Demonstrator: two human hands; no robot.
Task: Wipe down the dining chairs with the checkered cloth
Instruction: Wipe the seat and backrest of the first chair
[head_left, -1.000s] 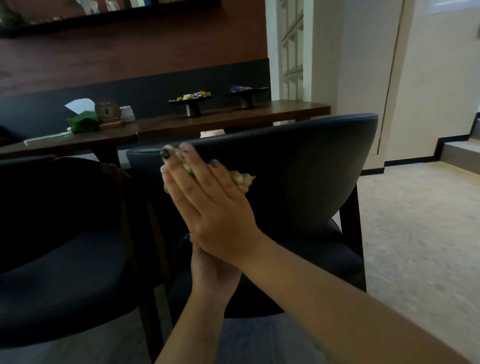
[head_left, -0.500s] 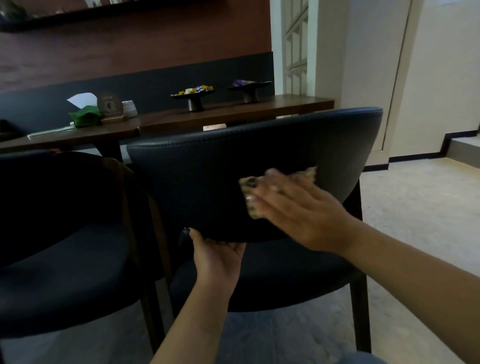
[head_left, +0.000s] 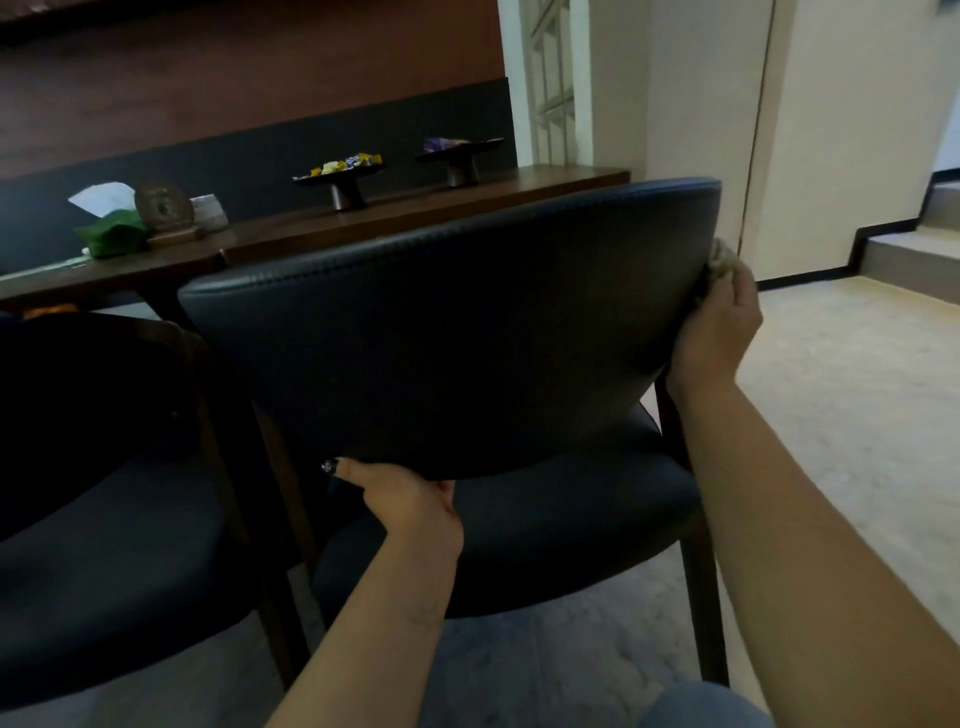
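Dim dining room. Right hand (head_left: 719, 325) presses checkered cloth (head_left: 721, 260) at chair back's (head_left: 457, 332) 3 o'clock edge; left hand (head_left: 410, 501) grips its 6 o'clock rim. Seat, neighbouring chair (head_left: 104, 467) likely remain.

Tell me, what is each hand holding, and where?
The right hand holds the cloth against the backrest's right edge; the left hand grips the chair backrest by its bottom edge.

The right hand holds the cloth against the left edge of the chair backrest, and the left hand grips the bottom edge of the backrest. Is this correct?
Not quite. In the head view the right hand holds the cloth against the right edge of the backrest, not the left edge. The rest stands: the left hand grips the bottom edge of the backrest.
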